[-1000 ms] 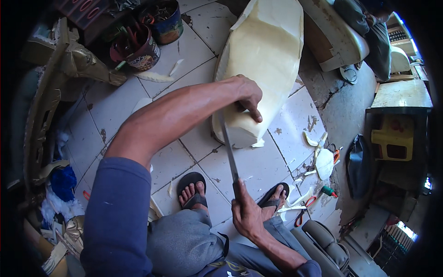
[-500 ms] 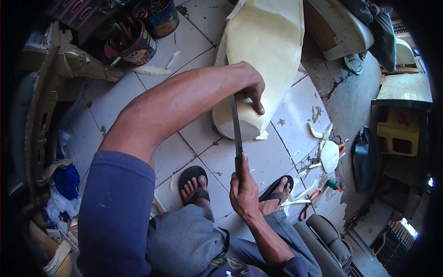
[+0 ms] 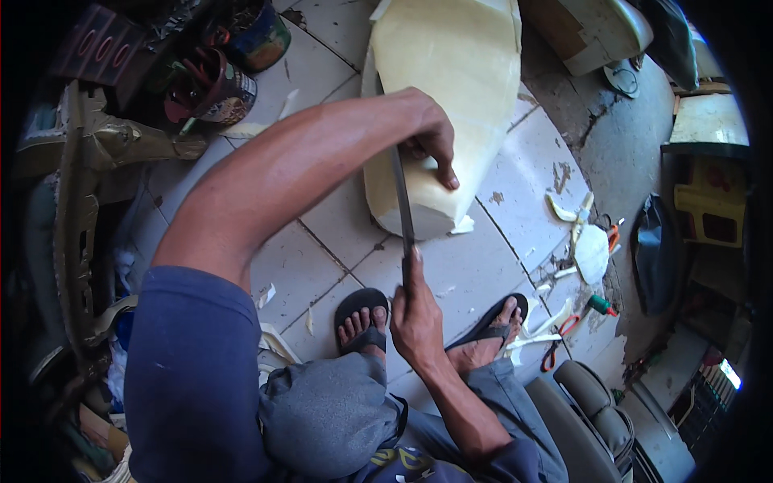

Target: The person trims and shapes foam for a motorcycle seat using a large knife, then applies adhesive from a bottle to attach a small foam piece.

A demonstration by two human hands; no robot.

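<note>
A large cream foam seat pad, rounded and narrowing at its near end, lies on the tiled floor in front of me. My left hand is bent over its near part, thumb pressing the top and the partly hidden fingers curled against the foam. In my right hand, closed round the dark handle, is a long knife. Its narrow blade points away from me along the pad's left side and passes under my left forearm. The foam hides how deep the edge sits. A small foam scrap touches the pad's near right corner.
Foam offcuts, orange-handled scissors and a green bottle lie right of my feet. Tool buckets stand at the far left. A dark seat is near right, a yellow plastic stool beyond it.
The view has shifted slightly, so most things sit a little differently in it. The knife and my right hand are slightly farther up; my left hand keeps its place on the foam.
</note>
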